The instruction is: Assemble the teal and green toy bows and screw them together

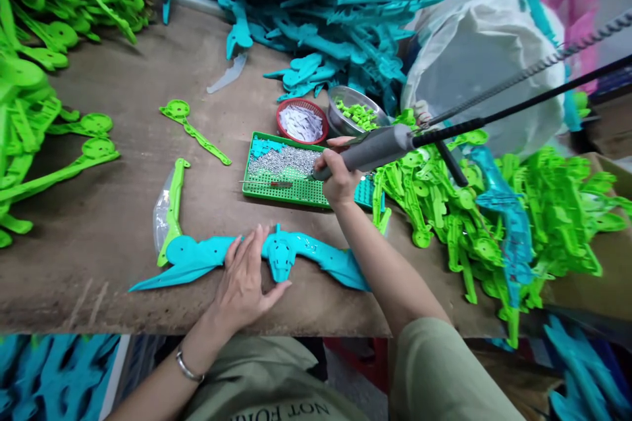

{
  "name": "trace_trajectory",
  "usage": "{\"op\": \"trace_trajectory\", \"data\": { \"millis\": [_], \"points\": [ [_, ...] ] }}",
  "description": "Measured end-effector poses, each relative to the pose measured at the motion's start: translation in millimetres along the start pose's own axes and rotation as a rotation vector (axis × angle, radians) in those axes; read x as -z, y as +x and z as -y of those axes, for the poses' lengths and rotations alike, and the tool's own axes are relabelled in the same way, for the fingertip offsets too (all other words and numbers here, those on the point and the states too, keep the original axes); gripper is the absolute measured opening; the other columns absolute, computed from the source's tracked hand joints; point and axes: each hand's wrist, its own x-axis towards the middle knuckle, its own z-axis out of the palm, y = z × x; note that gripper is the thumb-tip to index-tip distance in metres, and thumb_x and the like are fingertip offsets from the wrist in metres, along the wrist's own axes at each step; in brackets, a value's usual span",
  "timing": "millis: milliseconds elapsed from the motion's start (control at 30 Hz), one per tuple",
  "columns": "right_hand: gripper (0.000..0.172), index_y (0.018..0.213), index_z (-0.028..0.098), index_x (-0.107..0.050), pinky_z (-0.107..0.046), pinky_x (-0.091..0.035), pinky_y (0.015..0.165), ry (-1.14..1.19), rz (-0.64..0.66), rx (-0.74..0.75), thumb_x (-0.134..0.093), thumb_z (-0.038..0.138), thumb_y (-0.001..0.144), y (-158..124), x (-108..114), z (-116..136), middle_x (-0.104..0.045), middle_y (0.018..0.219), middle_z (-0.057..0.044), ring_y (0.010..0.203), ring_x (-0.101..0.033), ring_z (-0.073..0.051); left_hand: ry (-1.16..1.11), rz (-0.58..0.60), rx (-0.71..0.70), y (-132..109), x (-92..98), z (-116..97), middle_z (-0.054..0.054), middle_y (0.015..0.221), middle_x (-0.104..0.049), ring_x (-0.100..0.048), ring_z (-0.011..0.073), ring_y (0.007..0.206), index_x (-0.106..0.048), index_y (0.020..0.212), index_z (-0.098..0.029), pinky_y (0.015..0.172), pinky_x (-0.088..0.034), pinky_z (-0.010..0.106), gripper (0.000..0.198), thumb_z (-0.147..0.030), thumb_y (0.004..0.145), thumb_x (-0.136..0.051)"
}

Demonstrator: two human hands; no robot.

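Turquoise bow-shaped shell (281,259): lies at the near side of the workbench (123,210), long axis running left to right; its central hub points near to far.
Left hand (247,276): the hand nearer the shell; palm down on the left limb beside the hub, fingers extended and lying close together, thumb stretched out to the right toward the hub's near end.
Right forearm (390,263): slants across from near right to far left, just over the shell's right end.
Right hand (340,174): to the far right of the hub; fingers wrapped around the grey powered screwdriver (378,150).
Screwdriver bit (266,182): points left, roughly parallel to the shell's length rather than down at it; its tip stands beyond the hub, to the far left. Contact with anything below cannot be told.
Green perforated tray (309,193): directly far of the shell, under the bit; silver screws (284,162) are heaped inside.
Lime-green arm with clear blade (171,214): at the shell's left end, extending far from it.
Red basket (303,142) and metal bowl (336,120): side by side beyond the tray, with white strips and small lime pieces respectively.
Lime-green parts pile (434,200): right of the tray.
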Motion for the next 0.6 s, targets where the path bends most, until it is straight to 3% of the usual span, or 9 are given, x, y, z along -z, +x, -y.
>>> {"op": "trace_trajectory", "data": {
  "millis": [200, 400, 500, 600],
  "points": [
    [0.021, 0.084, 0.026, -0.051, -0.029, -0.043, 0.047, 0.044, -0.004, -0.036, -0.067, 0.033, 0.073, 1.3, -3.9, 1.5, -0.049, 0.048, 0.011, 0.041, -0.050, -0.012, 0.004, 0.005, 0.000, 0.2, 0.6, 0.6, 0.023, 0.143, -0.059, -0.055, 0.0338, 0.135, -0.006, 0.161, -0.007, 0.115, -0.033, 0.050, 0.101, -0.045, 0.090, -0.066],
    [0.025, 0.086, 0.026, -0.052, -0.030, -0.044, 0.048, 0.033, -0.015, -0.040, -0.068, 0.037, 0.071, 5.5, -4.7, 0.1, -0.048, 0.048, 0.011, 0.041, -0.049, -0.012, 0.010, 0.006, -0.006, 0.6, 0.2, 0.1, 0.023, 0.143, -0.059, -0.056, 0.0343, 0.133, -0.006, 0.161, -0.007, 0.114, -0.033, 0.051, 0.100, -0.044, 0.089, -0.065],
    [0.028, 0.086, 0.025, -0.054, -0.030, -0.044, 0.048, 0.034, -0.030, -0.016, -0.069, 0.045, 0.072, 3.7, -5.2, 16.2, -0.045, 0.047, 0.012, 0.040, -0.048, -0.011, 0.004, -0.003, -0.007, 1.5, 0.5, 0.6, 0.023, 0.143, -0.059, -0.056, 0.0344, 0.133, -0.006, 0.161, -0.008, 0.114, -0.033, 0.051, 0.101, -0.045, 0.089, -0.065],
    [0.026, 0.085, 0.025, -0.056, -0.029, -0.044, 0.046, 0.106, 0.001, 0.013, -0.070, 0.045, 0.075, -14.1, -4.1, 48.6, -0.043, 0.047, 0.011, 0.039, -0.047, -0.011, -0.013, -0.001, -0.009, 2.5, 1.6, 1.0, 0.023, 0.143, -0.059, -0.056, 0.0343, 0.132, -0.005, 0.161, -0.008, 0.115, -0.033, 0.050, 0.102, -0.047, 0.089, -0.066]
  ]
}}
